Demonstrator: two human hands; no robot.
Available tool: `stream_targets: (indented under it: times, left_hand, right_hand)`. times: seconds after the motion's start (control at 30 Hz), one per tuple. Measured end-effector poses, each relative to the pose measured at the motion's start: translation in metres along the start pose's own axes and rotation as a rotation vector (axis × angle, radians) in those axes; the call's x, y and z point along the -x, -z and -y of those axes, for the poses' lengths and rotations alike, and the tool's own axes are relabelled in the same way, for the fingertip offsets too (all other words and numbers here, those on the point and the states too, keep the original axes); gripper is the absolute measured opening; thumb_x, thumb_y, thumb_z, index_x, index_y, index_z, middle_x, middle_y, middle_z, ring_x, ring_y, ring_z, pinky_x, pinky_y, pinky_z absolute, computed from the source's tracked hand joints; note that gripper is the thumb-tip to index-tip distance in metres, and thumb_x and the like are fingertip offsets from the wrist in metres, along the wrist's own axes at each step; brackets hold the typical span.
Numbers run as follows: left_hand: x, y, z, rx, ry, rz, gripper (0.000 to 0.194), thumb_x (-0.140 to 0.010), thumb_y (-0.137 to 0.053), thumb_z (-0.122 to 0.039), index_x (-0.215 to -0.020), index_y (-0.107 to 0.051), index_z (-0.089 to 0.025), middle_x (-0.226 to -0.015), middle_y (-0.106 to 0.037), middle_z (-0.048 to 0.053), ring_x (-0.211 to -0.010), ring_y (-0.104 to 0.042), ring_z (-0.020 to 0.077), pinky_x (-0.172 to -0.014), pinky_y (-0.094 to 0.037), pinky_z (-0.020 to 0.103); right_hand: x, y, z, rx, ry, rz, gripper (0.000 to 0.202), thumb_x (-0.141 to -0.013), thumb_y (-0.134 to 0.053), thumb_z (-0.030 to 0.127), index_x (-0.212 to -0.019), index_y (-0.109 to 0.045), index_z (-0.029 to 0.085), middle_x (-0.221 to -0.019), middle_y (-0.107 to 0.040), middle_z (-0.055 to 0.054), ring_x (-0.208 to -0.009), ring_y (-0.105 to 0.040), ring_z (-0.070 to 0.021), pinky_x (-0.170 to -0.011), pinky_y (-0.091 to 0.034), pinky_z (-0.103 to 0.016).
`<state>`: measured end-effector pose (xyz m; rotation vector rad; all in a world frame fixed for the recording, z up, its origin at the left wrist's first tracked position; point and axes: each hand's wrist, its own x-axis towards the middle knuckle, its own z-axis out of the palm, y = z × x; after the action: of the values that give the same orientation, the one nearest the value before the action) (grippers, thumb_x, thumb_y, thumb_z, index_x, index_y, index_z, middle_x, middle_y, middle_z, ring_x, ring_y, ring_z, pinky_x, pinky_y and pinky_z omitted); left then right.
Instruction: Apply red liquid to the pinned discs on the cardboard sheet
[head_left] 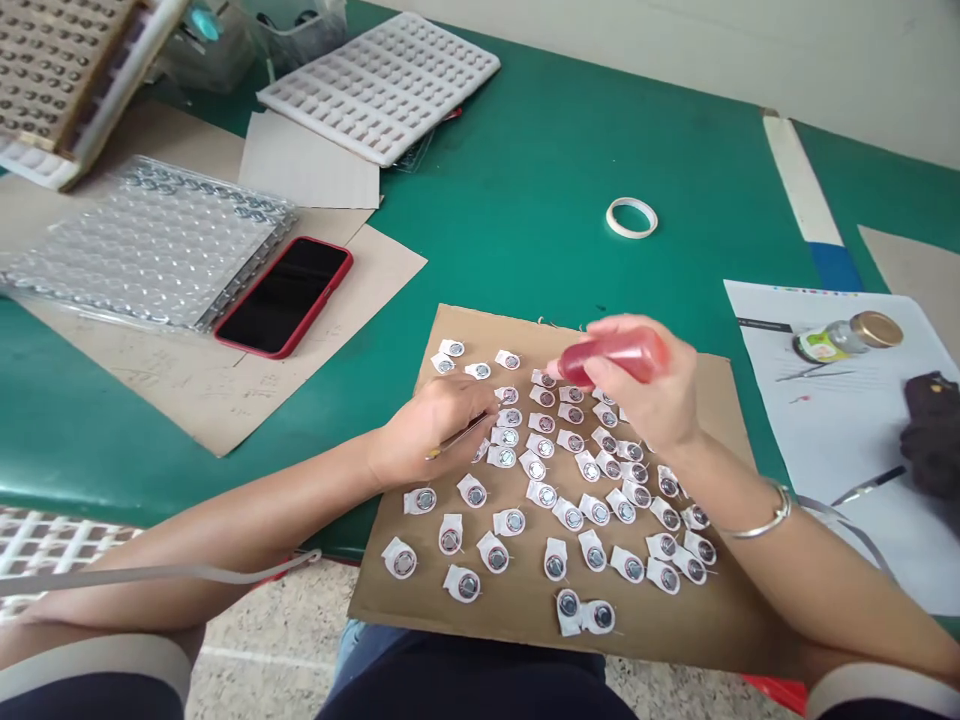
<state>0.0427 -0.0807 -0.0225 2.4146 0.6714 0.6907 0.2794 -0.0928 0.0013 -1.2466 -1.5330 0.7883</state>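
My left hand (435, 425) is closed around slim metal tweezers (466, 432), their tip end close to a row of small round parts. In my right hand (667, 390) is a red squeeze bottle (611, 357), tilted with its nozzle pointing left, just above the parts. Many small round metal discs on white tabs, such as one near the front left (400, 559), lie spread over a brown cardboard sheet (517, 620). Some parts beneath my hands are hidden. Whether the nozzle touches a part I cannot tell.
On the green table (540, 180) lie a red-cased phone (285, 295), a clear plastic tray (150, 245), a white slotted tray (382, 85) and a tape roll (632, 218). To the right, a small glass jar (847, 338) lies on white paper (825, 420) near a dark lump (930, 435).
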Motion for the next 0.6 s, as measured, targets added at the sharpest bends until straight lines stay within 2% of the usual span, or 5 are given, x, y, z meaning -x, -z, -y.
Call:
stream_targets:
  times: [0.07, 0.17, 0.4, 0.6]
  left_hand:
    - [0.001, -0.001, 0.002, 0.011, 0.006, -0.01, 0.01, -0.083, -0.048, -0.01, -0.077, -0.056, -0.014, -0.067, -0.059, 0.002, -0.063, -0.054, 0.0131, -0.062, -0.044, 0.03]
    - [0.002, -0.002, 0.004, 0.009, 0.014, -0.027, 0.01, -0.083, -0.049, -0.011, -0.078, -0.057, -0.014, -0.069, -0.061, 0.003, -0.066, -0.056, 0.0139, -0.062, -0.044, 0.029]
    - [0.003, -0.003, 0.004, -0.013, 0.072, -0.012, 0.008, -0.083, -0.052, -0.014, -0.078, -0.058, -0.015, -0.076, -0.063, 0.003, -0.071, -0.059, 0.0138, -0.063, -0.045, 0.028]
    - [0.003, -0.003, 0.004, -0.017, 0.052, -0.04, 0.009, -0.084, -0.051, -0.015, -0.079, -0.059, -0.015, -0.077, -0.064, 0.005, -0.073, -0.06, 0.0151, -0.064, -0.047, 0.029]
  right_hand:
    - [0.015, 0.0, -0.004, 0.074, 0.06, -0.061, 0.027, -0.071, -0.07, 0.031, -0.093, -0.061, 0.02, -0.085, -0.065, -0.003, -0.075, -0.064, -0.0175, -0.066, -0.053, -0.036]
    - [0.026, -0.004, -0.009, 0.121, 0.133, -0.09, 0.025, -0.068, -0.071, 0.027, -0.09, -0.062, 0.02, -0.087, -0.064, -0.004, -0.08, -0.062, -0.0185, -0.069, -0.051, -0.038]
    - [0.027, -0.011, -0.015, 0.096, 0.149, -0.046, 0.026, -0.068, -0.071, 0.026, -0.092, -0.061, 0.023, -0.089, -0.064, -0.002, -0.081, -0.061, -0.0169, -0.07, -0.051, -0.037]
    - [0.027, -0.012, -0.018, 0.123, 0.153, -0.022, 0.028, -0.068, -0.072, 0.028, -0.093, -0.06, 0.025, -0.09, -0.064, -0.001, -0.082, -0.061, -0.0168, -0.07, -0.051, -0.037]
